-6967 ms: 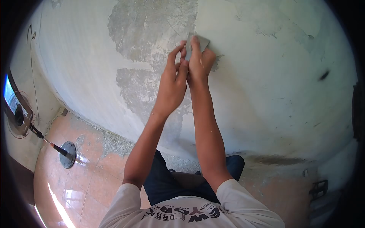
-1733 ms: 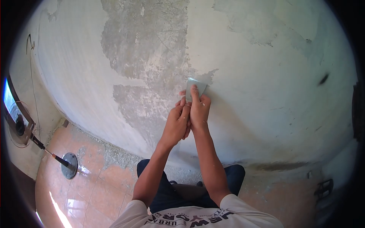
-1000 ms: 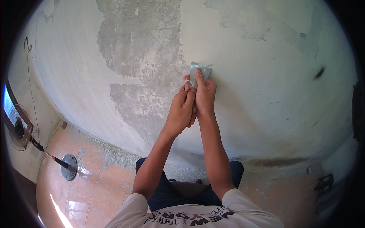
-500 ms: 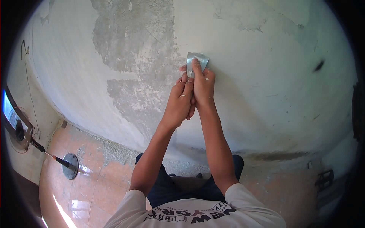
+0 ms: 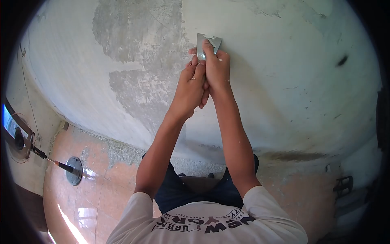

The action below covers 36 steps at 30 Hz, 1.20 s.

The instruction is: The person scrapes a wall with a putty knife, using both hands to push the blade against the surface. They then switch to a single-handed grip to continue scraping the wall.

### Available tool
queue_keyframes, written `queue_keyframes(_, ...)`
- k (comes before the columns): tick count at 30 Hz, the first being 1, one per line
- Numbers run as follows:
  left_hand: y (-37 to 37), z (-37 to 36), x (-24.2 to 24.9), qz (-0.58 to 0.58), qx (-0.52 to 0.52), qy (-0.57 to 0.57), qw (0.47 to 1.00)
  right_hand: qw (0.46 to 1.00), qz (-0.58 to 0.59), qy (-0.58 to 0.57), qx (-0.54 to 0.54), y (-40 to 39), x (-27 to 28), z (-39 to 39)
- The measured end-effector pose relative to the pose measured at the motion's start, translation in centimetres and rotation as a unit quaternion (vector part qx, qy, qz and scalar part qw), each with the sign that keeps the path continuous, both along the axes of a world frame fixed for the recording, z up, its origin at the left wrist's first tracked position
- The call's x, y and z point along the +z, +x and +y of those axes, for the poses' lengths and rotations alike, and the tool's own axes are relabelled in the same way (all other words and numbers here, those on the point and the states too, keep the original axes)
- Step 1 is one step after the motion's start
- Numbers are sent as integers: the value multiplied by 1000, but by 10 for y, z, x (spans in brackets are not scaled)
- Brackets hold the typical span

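Both of my hands are wrapped round a putty knife, whose wide metal blade (image 5: 201, 45) points up against the wall (image 5: 252, 73). My right hand (image 5: 218, 69) grips it with the thumb laid along the blade, and a small white fleck sits on that hand. Just below and to the left, my left hand (image 5: 190, 84) closes round the handle, which the fingers mostly hide. Pale flakes cling to the blade's top edge. Left of the blade, a rough grey bare patch (image 5: 138, 85) shows where the wall's pale coat is gone.
A stand fan (image 5: 20, 138) with a round base (image 5: 74, 171) is at the left on the tiled floor (image 5: 118, 195). Crumbled debris (image 5: 122, 152) lies along the wall's foot. A dark object (image 5: 343, 185) is at the lower right.
My hands and the putty knife have moved upward along the wall, arms stretching further. More pale flakes show at the blade's edge. The grip looks the same.
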<state>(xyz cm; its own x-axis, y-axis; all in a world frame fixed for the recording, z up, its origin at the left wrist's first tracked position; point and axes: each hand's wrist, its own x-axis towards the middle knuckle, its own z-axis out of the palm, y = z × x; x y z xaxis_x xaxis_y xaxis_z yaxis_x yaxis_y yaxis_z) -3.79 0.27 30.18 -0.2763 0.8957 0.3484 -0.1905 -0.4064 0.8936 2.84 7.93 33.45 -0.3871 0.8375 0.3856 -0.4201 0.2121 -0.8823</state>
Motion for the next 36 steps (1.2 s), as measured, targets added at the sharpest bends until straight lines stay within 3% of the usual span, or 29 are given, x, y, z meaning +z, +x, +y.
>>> queue_keyframes(9, 4, -4, 4, -35, -19, -14, 999, 998, -60, -1, -16, 8, 9, -6)
queue_keyframes(24, -2, -1, 23, -31, -22, 6, 999, 999, -10, 33, -3, -3, 23, 3)
queue_keyframes(27, 4, -7, 0, -41, -7, 8, 999, 999, -7, 38, -5, 1, -3, 3)
queue_keyframes(29, 10, -13, -38, -35, -1, -19, 999, 995, -102, 2, -11, 15, -37, -7)
queue_keyframes(32, 18, -24, -123, 1, 2, -65, 998, 992, -126, -8, -11, 24, -139, -2)
queue_keyframes(33, 12, -25, -162, 31, -6, -114, 993, 971, -233, -51, 5, 35, -184, 12)
queue_keyframes(35, 5, -47, -191, 124, 16, -191, 974, 955, -252, -81, 135, 64, -244, 9)
queue_keyframes(36, -3, -52, -223, 223, 56, -170, 958, 942, -292, -64, 156, 77, -279, 12)
